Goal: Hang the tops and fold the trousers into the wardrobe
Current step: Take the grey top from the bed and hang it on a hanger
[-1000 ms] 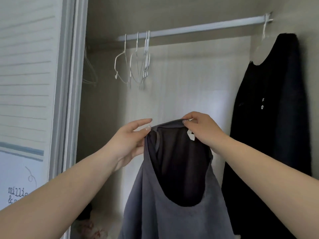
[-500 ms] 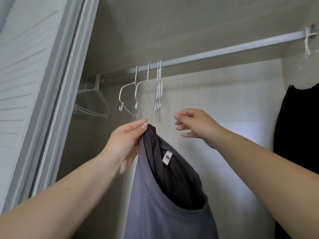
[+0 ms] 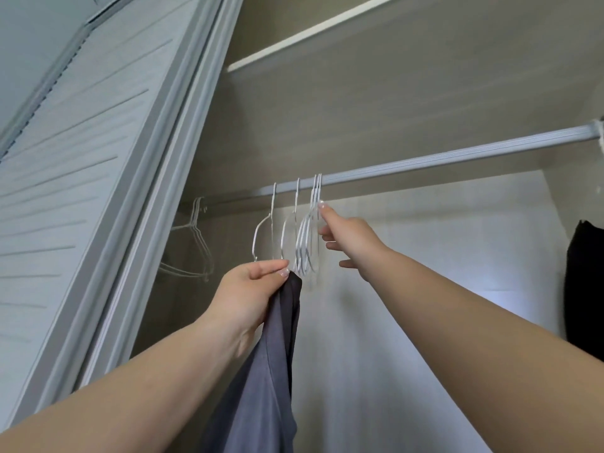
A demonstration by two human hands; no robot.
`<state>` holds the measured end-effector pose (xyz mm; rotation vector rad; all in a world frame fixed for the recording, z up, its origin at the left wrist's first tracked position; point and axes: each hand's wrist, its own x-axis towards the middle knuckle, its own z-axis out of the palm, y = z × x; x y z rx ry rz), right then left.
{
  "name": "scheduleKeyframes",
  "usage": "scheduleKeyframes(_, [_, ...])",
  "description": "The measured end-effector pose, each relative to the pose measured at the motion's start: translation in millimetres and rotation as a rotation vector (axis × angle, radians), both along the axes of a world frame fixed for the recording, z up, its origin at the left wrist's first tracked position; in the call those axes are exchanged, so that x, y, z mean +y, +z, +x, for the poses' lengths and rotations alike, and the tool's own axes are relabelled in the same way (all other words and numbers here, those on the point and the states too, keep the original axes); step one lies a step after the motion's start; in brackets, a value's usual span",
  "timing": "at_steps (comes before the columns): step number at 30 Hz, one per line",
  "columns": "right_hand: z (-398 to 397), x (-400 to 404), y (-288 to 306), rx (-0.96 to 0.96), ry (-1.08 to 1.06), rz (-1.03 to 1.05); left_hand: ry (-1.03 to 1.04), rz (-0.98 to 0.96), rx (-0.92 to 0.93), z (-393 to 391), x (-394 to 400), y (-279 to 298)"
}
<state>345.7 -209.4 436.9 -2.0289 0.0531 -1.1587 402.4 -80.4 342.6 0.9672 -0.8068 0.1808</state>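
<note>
The grey top [image 3: 261, 371] is pinched at its upper edge by the left hand [image 3: 248, 299] and hangs below the rail [image 3: 425, 163]. The white hangers [image 3: 309, 237] on the rail are touched by the right hand [image 3: 353, 240], fingers extended, nothing held.

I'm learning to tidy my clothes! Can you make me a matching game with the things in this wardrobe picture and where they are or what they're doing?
Things:
1. grey top
2. right hand
3. white hangers
4. black garment

States:
A. hanging at the far right edge
B. pinched by the left hand
C. hooked empty on the rail
D. reaching up, fingertip at a hanger

Pairs: 1-B, 2-D, 3-C, 4-A
</note>
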Motion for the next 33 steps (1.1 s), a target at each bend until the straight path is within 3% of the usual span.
scheduleKeyframes(9, [23.7,23.7,9.4,0.064,-0.059,-0.217,0.029,-0.01,-0.014,17.8,11.1,8.7])
scheduleKeyframes(15, [35.5,27.7,5.7,-0.035,-0.169,-0.381,0.01,0.0,-0.043,15.7,17.2,16.1])
scheduleKeyframes(25, [25.1,21.9,13.3,-0.381,-0.206,-0.214,-0.054,0.033,-0.063,-3.1,6.1,24.1])
scheduleKeyframes(33, [-34.0,-17.9,-13.4,-0.448,-0.243,-0.18,-0.093,0.064,-0.03,-11.9,-4.8,14.4])
